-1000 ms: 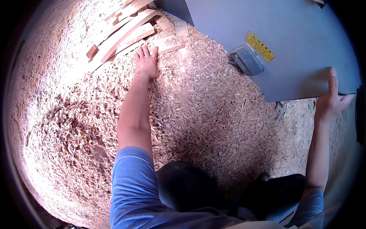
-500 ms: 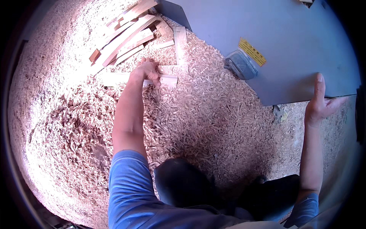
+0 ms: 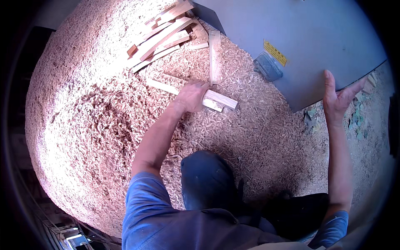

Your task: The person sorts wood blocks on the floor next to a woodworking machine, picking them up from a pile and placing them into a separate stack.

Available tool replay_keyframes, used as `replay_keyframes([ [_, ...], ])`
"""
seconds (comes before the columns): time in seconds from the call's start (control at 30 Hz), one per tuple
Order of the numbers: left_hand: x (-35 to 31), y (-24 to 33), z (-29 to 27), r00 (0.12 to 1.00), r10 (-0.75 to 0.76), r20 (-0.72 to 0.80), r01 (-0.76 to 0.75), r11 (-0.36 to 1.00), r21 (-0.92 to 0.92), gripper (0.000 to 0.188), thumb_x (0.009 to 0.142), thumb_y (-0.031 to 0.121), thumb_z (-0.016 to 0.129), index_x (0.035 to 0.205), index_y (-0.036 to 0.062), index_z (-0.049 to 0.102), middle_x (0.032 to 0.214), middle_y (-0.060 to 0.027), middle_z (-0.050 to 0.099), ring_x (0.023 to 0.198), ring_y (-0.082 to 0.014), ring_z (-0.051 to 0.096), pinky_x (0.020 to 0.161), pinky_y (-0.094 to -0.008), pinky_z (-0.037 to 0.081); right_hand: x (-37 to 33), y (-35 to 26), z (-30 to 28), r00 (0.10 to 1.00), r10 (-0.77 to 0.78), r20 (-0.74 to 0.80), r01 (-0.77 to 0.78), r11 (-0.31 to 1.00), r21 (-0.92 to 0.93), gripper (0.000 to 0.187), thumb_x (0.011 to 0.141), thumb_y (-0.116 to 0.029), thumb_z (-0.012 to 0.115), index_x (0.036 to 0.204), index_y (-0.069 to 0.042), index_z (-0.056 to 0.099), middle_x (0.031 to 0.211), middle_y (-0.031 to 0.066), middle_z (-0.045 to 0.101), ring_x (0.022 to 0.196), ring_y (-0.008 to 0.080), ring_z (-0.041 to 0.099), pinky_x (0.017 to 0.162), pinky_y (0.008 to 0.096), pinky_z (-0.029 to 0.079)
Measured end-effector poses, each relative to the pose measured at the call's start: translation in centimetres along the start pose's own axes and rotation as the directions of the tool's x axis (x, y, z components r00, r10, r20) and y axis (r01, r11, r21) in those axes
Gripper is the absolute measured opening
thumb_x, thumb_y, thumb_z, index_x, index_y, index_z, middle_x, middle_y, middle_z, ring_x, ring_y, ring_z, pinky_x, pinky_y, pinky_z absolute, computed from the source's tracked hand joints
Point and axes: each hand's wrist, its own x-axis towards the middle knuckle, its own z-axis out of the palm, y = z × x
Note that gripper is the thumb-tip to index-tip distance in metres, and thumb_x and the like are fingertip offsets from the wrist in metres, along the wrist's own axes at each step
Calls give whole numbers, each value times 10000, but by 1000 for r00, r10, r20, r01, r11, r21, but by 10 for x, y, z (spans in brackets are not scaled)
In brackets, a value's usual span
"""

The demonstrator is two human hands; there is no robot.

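Observation:
My left hand is closed over two pale wooden strips that lie side by side, just above the wood shavings. Their ends stick out on both sides of the hand, and the palm hides their middles. At the right, my right hand grips the edge of a grey panel, its thumb on top and its fingers along the rim. A yellow label and a clear plastic cover sit near the panel's left edge.
Several wooden pieces lie in a loose stack at the far left on the shavings. One strip lies apart, beside the panel. My bent knee is close below. Scattered greenish scraps lie beyond my right wrist.
My left hand has moved nearer and rightward with the wooden strips, which now slant. The right hand stays at the panel's edge. The whole view has shifted slightly.

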Motion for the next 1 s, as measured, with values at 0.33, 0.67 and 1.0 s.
replay_keyframes([
  [0.33, 40, 196, -139, 937, 100, -335, -343, 458, -820, 816, 566, 314, 991, 1226, -19, 647, 1126, -154, 717, 1056, -270, 695, 1009, -435, 523, -52, -20, -122, 317, 169, 933, -547, 836, 35, 1247, 764, -249, 880, 1626, -70, -4, 1655, 241, 205, 1524, 380, 251, 1276, 511, 199],
  [0.67, 90, 386, -124, 938, 249, -241, -337, 490, -804, 834, 838, 157, 840, 1500, -84, 394, 1358, -204, 610, 1222, -247, 611, 1065, -376, 488, -129, 42, -235, 275, 659, 700, -961, 213, 177, 727, 736, -129, 880, 1357, 31, 538, 1178, 144, 697, 1105, 248, 678, 1008, 385, 522],
  [1.0, 63, 203, -31, 969, -43, 244, 247, 252, -936, 699, 925, 82, 736, 1524, -36, 396, 1121, -126, 730, 1100, -206, 668, 1045, -371, 511, -69, 152, -238, 288, 935, 208, -945, 242, 221, 441, 862, -250, 774, 1159, 60, 674, 985, 167, 712, 848, 257, 668, 742, 326, 497],
])
